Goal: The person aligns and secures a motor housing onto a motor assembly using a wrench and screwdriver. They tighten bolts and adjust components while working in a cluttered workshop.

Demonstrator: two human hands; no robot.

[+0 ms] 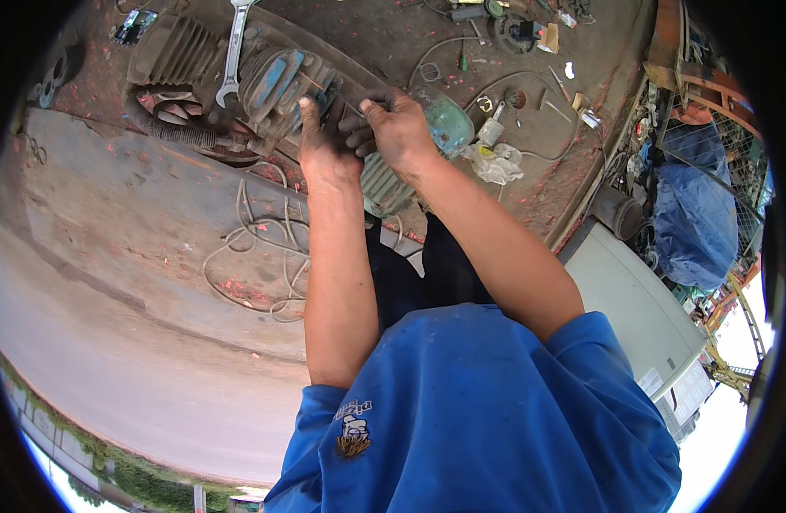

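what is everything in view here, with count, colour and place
Wrench: 1, silver, upper left
Finned parts: several, brownish and bluish, upper left
Rounded casing: 1, green, upper centre
Plastic bag: 1, clear, right of casing
Cable: count unclear, pale grey, left and upper right
Scraps: many, mixed colours, upper right
Tarp: 1, blue, right
Cabinet: 1, pale grey, below tarp
Shirt: 1, blue, bottom centre
Left hand: 1, grimy, upper centre
Right hand: 1, grimy, beside it
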